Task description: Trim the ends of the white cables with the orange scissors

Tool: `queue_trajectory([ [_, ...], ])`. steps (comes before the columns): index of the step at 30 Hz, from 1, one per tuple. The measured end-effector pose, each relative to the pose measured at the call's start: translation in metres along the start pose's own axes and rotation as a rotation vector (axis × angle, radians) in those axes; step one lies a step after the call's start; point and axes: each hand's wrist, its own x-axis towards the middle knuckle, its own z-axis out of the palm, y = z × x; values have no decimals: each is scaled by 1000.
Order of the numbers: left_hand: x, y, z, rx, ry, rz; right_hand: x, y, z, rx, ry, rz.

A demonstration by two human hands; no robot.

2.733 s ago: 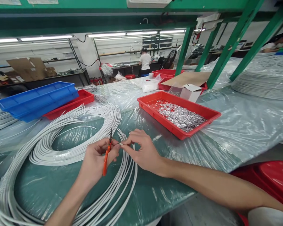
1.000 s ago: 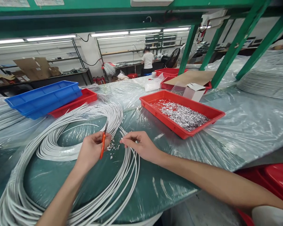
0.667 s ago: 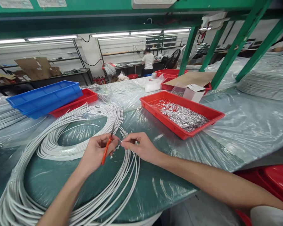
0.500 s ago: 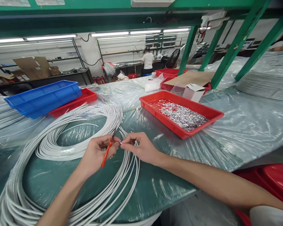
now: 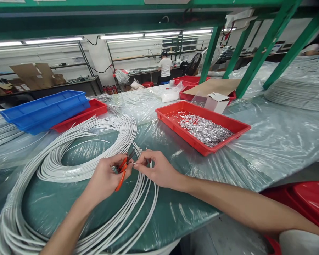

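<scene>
L hand (image 5: 108, 177) is gripping orange-handled metal snips (image 5: 124, 165); R hand (image 5: 157, 169) is pinching a thin white cable tip (image 5: 133, 163) by their dark blades (image 5: 132, 154) (prob. steadying it), above the plastic-covered green tabletop (image 5: 179, 209).

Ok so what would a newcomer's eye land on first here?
Probably the large red tray right of centre, with its glittering heap of small silvery pieces. Next, the big coils of white strands sweeping across the left, then the orange-handled cutters in the left hand, near the middle.
</scene>
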Motion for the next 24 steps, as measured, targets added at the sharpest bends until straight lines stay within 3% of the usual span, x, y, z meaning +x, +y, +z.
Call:
queue_trajectory([
  [13,0,8,-3,-115,-40,-20,6,2,-1,172,-84,53],
  [24,-2,11,-7,-38,-82,-19,1,-7,-6,75,-113,1],
])
